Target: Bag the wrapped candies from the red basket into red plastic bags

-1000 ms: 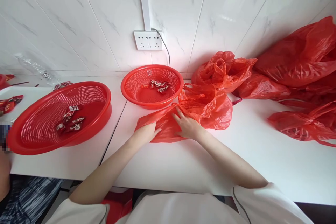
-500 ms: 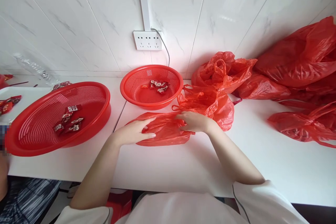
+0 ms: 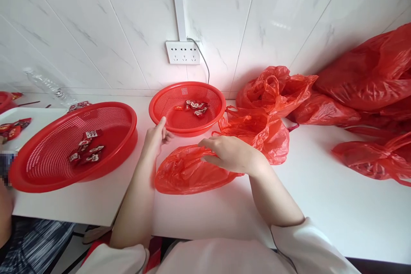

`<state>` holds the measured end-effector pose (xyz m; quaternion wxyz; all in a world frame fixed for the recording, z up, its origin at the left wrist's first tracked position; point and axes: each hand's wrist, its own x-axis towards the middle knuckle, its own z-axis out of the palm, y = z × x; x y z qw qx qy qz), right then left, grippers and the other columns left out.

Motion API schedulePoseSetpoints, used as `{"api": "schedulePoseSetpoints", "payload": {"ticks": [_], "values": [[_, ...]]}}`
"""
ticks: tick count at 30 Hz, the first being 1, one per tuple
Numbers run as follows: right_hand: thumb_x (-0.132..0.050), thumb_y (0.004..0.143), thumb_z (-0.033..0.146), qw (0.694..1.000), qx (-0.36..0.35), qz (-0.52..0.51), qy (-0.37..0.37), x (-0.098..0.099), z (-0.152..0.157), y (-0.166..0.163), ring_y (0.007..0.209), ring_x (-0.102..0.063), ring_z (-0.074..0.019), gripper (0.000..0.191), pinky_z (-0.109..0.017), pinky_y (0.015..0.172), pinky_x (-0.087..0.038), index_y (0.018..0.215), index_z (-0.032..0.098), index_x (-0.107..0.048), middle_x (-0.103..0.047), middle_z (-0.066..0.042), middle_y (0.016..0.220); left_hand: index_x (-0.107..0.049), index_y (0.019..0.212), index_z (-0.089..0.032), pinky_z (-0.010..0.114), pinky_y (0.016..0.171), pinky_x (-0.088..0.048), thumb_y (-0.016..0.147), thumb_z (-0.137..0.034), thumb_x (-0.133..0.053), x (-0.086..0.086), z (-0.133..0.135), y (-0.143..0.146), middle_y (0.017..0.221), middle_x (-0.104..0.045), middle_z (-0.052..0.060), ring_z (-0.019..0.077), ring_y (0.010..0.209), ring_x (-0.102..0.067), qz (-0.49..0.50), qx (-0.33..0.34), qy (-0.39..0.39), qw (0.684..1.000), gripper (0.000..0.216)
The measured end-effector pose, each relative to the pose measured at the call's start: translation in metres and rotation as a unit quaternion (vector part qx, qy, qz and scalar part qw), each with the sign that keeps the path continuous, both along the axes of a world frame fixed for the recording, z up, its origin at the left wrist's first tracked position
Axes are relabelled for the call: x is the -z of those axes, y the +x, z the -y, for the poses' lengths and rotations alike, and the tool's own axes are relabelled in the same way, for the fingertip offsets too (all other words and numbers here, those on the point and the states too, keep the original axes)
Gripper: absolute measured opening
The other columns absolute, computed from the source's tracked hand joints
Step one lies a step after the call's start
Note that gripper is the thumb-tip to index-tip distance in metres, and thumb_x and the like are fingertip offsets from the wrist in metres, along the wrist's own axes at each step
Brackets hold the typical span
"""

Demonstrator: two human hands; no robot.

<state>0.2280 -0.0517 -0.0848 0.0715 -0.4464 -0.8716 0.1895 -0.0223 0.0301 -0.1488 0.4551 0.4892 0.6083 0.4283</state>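
Observation:
My left hand (image 3: 156, 138) is beside the front left rim of the smaller red basket (image 3: 186, 129). Its thumb sticks up and its fingers are loosely bent, apart from the thumb, with nothing seen in them. A few small wrapped packets (image 3: 197, 107) lie in that basket. My right hand (image 3: 231, 153) hovers over the right part of a red plastic bag (image 3: 183, 175), fingers stretched out; whether it touches the bag I cannot tell. The bag lies spread on the white table with its mouth opened upward.
A larger red basket (image 3: 128, 154) holding several packets (image 3: 91, 150) stands at left. Behind it are a clear bottle (image 3: 51, 87) and a white tray (image 3: 38, 113). Full red bags (image 3: 369, 72) crowd the right, and another opened bag (image 3: 272, 137) sits nearer. A person sits at far left.
My left hand has left the bag and moved up toward the smaller basket. My right hand has lifted slightly, its fingers now out of the bag's mouth. The bag has shifted a little toward me.

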Motion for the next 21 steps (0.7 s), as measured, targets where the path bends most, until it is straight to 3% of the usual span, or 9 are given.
{"api": "schedulePoseSetpoints", "payload": {"ticks": [2,6,9,13,17,21], "values": [[-0.050,0.094,0.035,1.000,-0.011,-0.002,-0.015,0.001,0.001,0.004,0.089,-0.064,-0.0224,0.029,-0.030,0.067,-0.043,0.118,0.021,-0.060,-0.069,-0.007,0.102,-0.031,0.048,-0.020,0.025,0.047,-0.036,0.084,-0.067,-0.044,0.005,-0.001,-0.011,0.054,-0.060,0.004,0.0094,0.042,-0.046,-0.067,0.034,-0.076,0.994,0.060],[-0.051,0.094,0.037,0.998,-0.036,-0.014,-0.047,0.000,0.003,0.010,0.088,-0.065,-0.0220,0.029,-0.029,0.067,-0.044,0.117,0.022,-0.060,-0.069,-0.007,0.104,-0.054,0.063,-0.019,0.026,0.055,-0.042,0.085,-0.071,-0.036,-0.002,0.005,-0.017,0.056,-0.065,0.004,0.0146,0.055,-0.058,-0.185,0.088,-0.151,0.967,0.059],[-0.051,0.094,0.037,0.997,-0.045,-0.032,-0.062,0.000,0.000,0.012,0.091,-0.065,-0.0224,0.034,-0.030,0.071,-0.047,0.124,0.022,-0.058,-0.069,-0.008,0.108,-0.064,0.077,-0.019,0.028,0.064,-0.045,0.088,-0.059,-0.041,-0.009,0.006,-0.010,0.054,-0.065,0.001,0.0170,0.067,-0.064,-0.248,0.088,-0.097,0.960,0.047],[-0.051,0.094,0.033,0.997,-0.020,-0.036,-0.069,0.004,-0.010,0.014,0.096,-0.065,-0.0236,0.036,-0.033,0.079,-0.049,0.127,0.020,-0.057,-0.068,-0.010,0.110,-0.070,0.083,-0.020,0.032,0.066,-0.047,0.086,-0.040,-0.046,-0.007,0.012,0.002,0.053,-0.066,0.001,0.0204,0.073,-0.067,-0.304,0.092,-0.034,0.947,0.032],[-0.049,0.094,0.031,0.997,-0.001,-0.052,-0.065,0.008,-0.016,0.016,0.097,-0.065,-0.0227,0.031,-0.033,0.080,-0.049,0.121,0.021,-0.060,-0.068,-0.009,0.110,-0.072,0.089,-0.028,0.036,0.069,-0.050,0.086,-0.035,-0.048,0.002,0.028,0.012,0.057,-0.068,-0.002,0.0223,0.079,-0.069,-0.336,0.077,0.006,0.939,0.025],[-0.049,0.094,0.031,0.994,0.014,-0.082,-0.069,0.012,-0.020,0.022,0.098,-0.065,-0.0212,0.030,-0.032,0.081,-0.050,0.121,0.023,-0.060,-0.068,-0.007,0.112,-0.072,0.099,-0.027,0.039,0.072,-0.052,0.088,-0.037,-0.044,0.007,0.035,0.022,0.063,-0.071,-0.002,0.0239,0.084,-0.069,-0.348,0.077,0.009,0.934,0.031]]}}
